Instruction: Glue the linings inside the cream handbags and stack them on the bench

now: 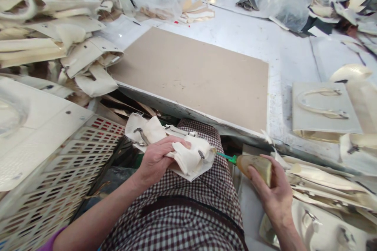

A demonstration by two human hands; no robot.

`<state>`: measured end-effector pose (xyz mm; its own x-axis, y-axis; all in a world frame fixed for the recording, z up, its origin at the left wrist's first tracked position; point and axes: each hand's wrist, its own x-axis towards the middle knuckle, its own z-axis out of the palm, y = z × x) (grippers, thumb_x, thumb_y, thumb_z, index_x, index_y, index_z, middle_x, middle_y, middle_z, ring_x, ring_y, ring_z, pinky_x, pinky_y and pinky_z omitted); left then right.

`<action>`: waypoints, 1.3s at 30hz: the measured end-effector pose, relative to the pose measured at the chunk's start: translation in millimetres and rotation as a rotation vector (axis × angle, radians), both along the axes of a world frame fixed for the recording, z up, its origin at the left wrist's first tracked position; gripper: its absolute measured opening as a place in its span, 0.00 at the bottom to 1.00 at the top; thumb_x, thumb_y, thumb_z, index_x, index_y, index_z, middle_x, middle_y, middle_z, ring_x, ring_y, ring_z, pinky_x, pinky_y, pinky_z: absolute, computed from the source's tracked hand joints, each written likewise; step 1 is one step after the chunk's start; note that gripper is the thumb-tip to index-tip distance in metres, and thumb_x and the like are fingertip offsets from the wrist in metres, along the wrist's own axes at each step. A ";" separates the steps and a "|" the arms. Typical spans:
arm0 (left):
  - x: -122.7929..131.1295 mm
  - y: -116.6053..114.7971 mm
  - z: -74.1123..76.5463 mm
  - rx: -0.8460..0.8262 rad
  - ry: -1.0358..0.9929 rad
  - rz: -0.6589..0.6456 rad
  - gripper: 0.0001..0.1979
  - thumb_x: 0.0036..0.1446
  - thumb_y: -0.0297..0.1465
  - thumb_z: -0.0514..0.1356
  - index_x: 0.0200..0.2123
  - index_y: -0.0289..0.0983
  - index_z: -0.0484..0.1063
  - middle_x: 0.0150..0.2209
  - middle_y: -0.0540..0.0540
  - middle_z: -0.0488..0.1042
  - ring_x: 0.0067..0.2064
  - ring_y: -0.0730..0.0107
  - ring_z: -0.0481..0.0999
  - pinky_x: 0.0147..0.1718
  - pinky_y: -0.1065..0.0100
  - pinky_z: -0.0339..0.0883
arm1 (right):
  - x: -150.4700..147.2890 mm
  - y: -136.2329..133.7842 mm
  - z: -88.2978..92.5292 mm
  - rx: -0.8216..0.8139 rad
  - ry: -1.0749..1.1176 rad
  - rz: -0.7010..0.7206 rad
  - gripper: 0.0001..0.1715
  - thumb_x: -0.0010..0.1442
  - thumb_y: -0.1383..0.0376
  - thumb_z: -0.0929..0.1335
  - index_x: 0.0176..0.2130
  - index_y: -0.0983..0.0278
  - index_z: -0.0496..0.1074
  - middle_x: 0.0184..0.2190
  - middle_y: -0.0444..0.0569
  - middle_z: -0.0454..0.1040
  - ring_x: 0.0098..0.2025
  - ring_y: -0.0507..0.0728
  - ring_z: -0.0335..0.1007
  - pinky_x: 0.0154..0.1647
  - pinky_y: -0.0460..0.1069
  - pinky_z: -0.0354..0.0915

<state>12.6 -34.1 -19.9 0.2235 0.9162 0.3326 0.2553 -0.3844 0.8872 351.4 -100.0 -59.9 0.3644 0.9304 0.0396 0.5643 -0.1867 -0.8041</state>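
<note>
My left hand (157,157) is closed on a folded cream leather bag piece (188,156) with metal rings, resting on my checked apron (194,200) in my lap. My right hand (269,188) grips a yellowish glue bottle (255,164) lying sideways. Its green nozzle (226,157) points left and its tip touches the edge of the cream piece.
A brown board (194,74) lies on the white worktable (253,39) ahead. Stacks of cream bag parts (53,27) fill the left; a finished cream bag (322,110) and more parts lie at right. A white plastic crate (70,172) stands at my left. Plastic bags (282,4) sit at the back.
</note>
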 end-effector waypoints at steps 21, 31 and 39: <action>1.7 -5.9 5.1 -0.034 0.006 0.003 0.07 0.64 0.27 0.62 0.36 0.36 0.82 0.39 0.42 0.84 0.41 0.65 0.84 0.45 0.70 0.78 | -6.9 5.7 14.0 -0.196 0.161 -0.032 0.36 0.51 0.45 0.77 0.53 0.59 0.72 0.45 0.51 0.78 0.45 0.65 0.75 0.48 0.58 0.70; 2.5 -14.1 0.0 -0.026 0.016 -0.033 0.08 0.66 0.26 0.61 0.38 0.35 0.82 0.39 0.41 0.84 0.42 0.65 0.84 0.45 0.70 0.79 | -1.8 -3.5 15.4 -0.189 0.082 0.093 0.31 0.54 0.47 0.76 0.52 0.58 0.73 0.46 0.50 0.77 0.45 0.64 0.74 0.50 0.58 0.68; 1.0 -19.5 -2.6 -0.062 0.003 -0.007 0.08 0.64 0.24 0.61 0.39 0.37 0.82 0.39 0.42 0.84 0.42 0.64 0.84 0.44 0.69 0.79 | -2.4 -7.0 11.0 -0.232 0.166 0.003 0.36 0.51 0.46 0.77 0.53 0.59 0.72 0.45 0.51 0.79 0.45 0.66 0.76 0.49 0.60 0.70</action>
<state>13.5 -53.7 -22.5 0.2308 0.9334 0.2748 0.2560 -0.3307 0.9083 349.0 -107.0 -48.9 0.3451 0.9088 -0.2345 0.4295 -0.3751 -0.8215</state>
